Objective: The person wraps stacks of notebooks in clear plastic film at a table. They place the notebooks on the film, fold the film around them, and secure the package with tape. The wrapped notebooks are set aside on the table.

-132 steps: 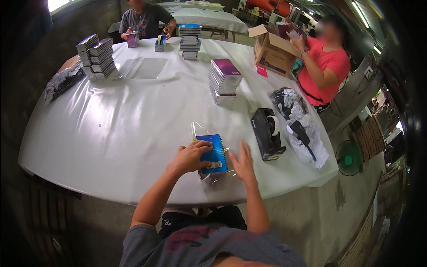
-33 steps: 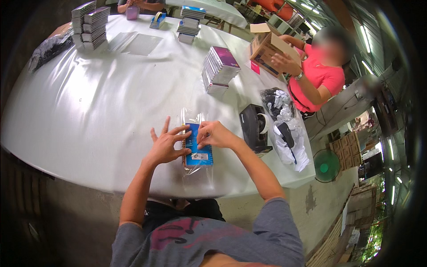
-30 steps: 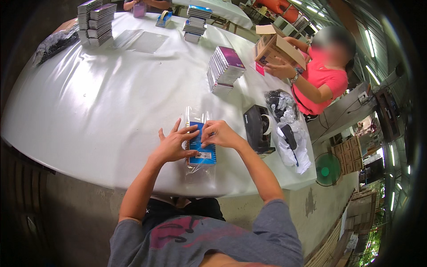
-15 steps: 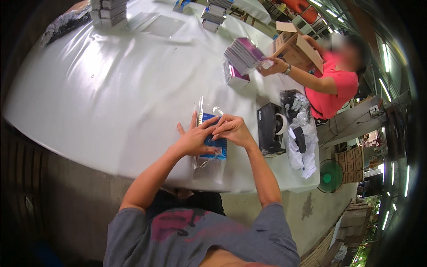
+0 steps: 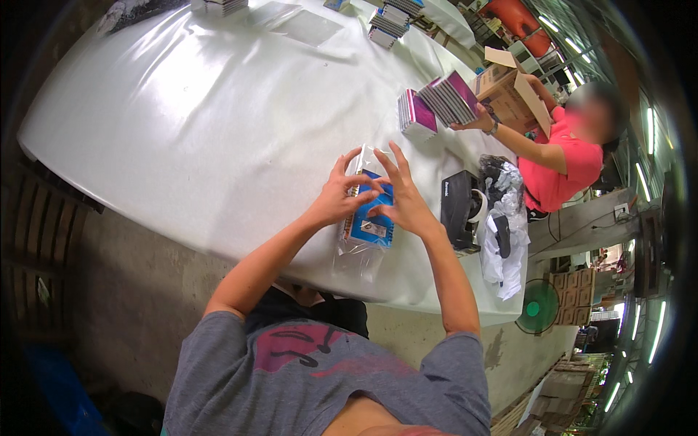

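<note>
A blue spiral notebook (image 5: 374, 227), or a small stack of them, lies inside a clear plastic sleeve (image 5: 356, 265) near the table's front edge. My left hand (image 5: 339, 196) rests at its left side, fingers curved and apart over the far part. From the right comes my right hand (image 5: 405, 206), its fingers stretched toward the far end and its thumb over the blue cover. Both hands touch or hover just above the plastic. Whether a fingertip pinches the film cannot be made out.
Right of my hands stand a black tape dispenser (image 5: 457, 211) and crumpled plastic (image 5: 507, 247). A co-worker in pink (image 5: 563, 163) holds purple notebooks (image 5: 448, 99) beside a cardboard box (image 5: 509, 94). Another purple stack (image 5: 417, 116) stands on the white-covered table (image 5: 218, 160). More notebooks (image 5: 390, 25) lie far back.
My hands have spread apart; the right hand's bunched fingers have opened out and more of the blue cover shows. The co-worker has tilted the purple notebooks. The whole view has shifted.
</note>
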`<state>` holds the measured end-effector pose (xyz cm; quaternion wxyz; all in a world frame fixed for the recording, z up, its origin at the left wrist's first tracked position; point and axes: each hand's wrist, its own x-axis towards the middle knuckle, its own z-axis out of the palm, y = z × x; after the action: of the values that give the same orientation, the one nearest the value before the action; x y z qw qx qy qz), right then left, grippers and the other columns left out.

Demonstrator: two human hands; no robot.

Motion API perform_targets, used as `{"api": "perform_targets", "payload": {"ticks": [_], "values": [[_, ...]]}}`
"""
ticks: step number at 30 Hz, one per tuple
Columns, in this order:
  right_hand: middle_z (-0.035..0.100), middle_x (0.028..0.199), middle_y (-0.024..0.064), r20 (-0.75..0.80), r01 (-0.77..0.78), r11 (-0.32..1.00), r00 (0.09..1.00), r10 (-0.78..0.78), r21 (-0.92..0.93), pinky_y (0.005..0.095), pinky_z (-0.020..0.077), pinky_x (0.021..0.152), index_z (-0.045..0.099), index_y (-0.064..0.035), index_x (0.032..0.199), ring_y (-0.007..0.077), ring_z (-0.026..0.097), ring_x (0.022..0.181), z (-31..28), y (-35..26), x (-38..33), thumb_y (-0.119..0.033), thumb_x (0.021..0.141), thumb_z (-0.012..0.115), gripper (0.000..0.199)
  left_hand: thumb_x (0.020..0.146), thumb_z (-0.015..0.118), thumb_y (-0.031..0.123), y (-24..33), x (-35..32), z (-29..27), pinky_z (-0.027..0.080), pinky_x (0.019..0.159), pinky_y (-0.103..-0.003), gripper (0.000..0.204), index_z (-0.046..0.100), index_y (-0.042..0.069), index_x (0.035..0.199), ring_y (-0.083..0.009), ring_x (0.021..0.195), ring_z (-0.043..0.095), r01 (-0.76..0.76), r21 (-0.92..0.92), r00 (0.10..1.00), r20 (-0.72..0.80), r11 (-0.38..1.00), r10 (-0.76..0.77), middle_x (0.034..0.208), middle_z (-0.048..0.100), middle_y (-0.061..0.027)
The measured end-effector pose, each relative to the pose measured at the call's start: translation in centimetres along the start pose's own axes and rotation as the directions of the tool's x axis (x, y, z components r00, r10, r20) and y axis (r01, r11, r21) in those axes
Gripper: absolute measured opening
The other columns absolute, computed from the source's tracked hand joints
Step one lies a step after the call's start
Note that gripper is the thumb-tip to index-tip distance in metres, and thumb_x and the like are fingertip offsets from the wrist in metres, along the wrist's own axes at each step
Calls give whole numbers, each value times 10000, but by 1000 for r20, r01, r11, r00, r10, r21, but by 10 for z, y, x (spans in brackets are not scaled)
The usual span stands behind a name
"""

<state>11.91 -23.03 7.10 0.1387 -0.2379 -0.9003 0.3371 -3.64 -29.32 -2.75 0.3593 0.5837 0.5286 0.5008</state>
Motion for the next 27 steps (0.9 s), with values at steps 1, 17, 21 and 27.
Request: {"api": "perform_targets", "payload": {"ticks": [1,17,21,27], "values": [[41,1511,141,6,-5,1000,1000,5,-14,392,549,822,240,-332,1429,290,592,985,-1,1,0,58,545,794,1114,716,741,404,4,3,1,194,1074,-581,415,665,282,1106,-394,1396,95,-39,210,999,8,977,38,1534,75,-106],[247,1480,142,47,-42,994,998,47,-103,392,437,955,365,-193,1398,306,409,1260,25,-40,-116,-119,606,827,919,633,832,320,21,4,-20,518,882,-369,630,590,265,1212,-327,1370,243,61,316,974,189,947,-126,1446,219,-294],[562,1211,72,-488,-364,909,767,416,203,297,479,797,578,-100,1186,127,593,894,-59,-26,-158,-103,687,784,540,604,831,356,39,0,-28,452,963,-420,642,590,322,1199,-328,1175,526,228,217,946,181,949,-268,1492,77,-262],[566,911,-34,-522,-649,696,498,693,305,248,366,563,645,-107,975,78,411,678,-101,103,-220,-367,835,665,296,602,837,330,40,4,-20,494,905,-384,629,604,311,1186,-268,1034,626,218,190,946,202,957,-255,1491,58,-267]]}}
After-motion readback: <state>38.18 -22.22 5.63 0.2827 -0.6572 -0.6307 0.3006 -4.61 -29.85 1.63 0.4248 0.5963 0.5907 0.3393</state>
